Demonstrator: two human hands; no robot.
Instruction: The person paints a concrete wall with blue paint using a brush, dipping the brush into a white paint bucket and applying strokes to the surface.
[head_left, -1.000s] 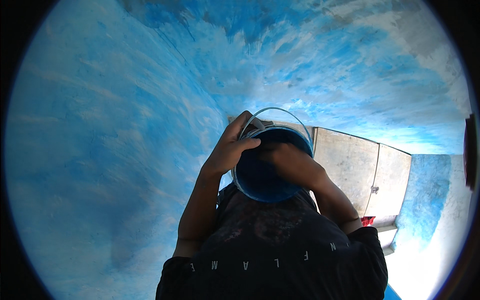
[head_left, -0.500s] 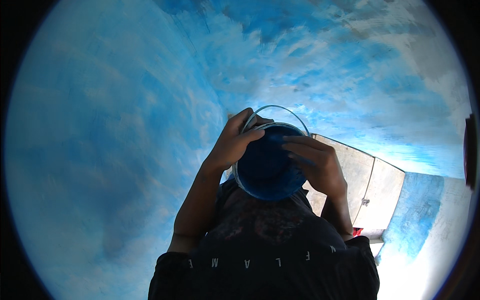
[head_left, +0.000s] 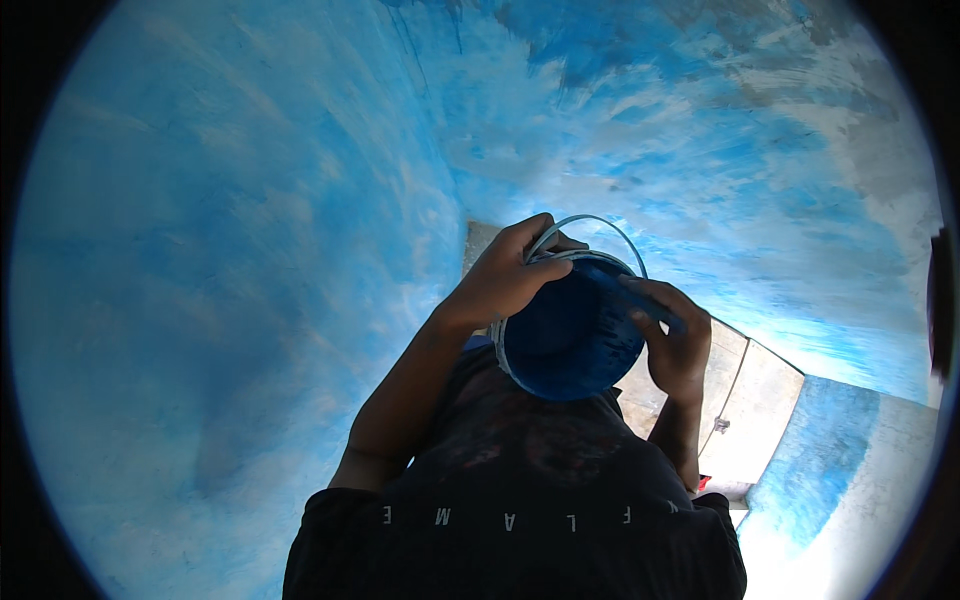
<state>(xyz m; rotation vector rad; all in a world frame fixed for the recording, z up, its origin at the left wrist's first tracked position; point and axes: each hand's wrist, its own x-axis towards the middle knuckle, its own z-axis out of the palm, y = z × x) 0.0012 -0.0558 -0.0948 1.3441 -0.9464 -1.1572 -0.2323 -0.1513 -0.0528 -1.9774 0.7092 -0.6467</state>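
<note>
My left hand (head_left: 510,272) grips the rim of a small round paint bucket (head_left: 560,350), thumb over the edge and fingers on the outside. The bucket is tilted so its blue, paint-coated inside shows, and its thin handle (head_left: 605,222) arches up over the far rim. My right hand (head_left: 678,335) is closed on a blue, paint-covered paintbrush (head_left: 655,306) at the bucket's right rim. The brush slants into the bucket mouth; its bristles are too dark to make out.
Walls with streaky blue paint (head_left: 250,250) rise at the left and ahead, with bare grey patches at the upper right. Pale door-like panels (head_left: 755,410) with a metal latch stand at the right. A dark object (head_left: 940,305) juts in at the far right edge.
The bucket and both hands have shifted a little to the right in view. My right hand has drawn back from inside the bucket to its rim, and the paintbrush now shows.
</note>
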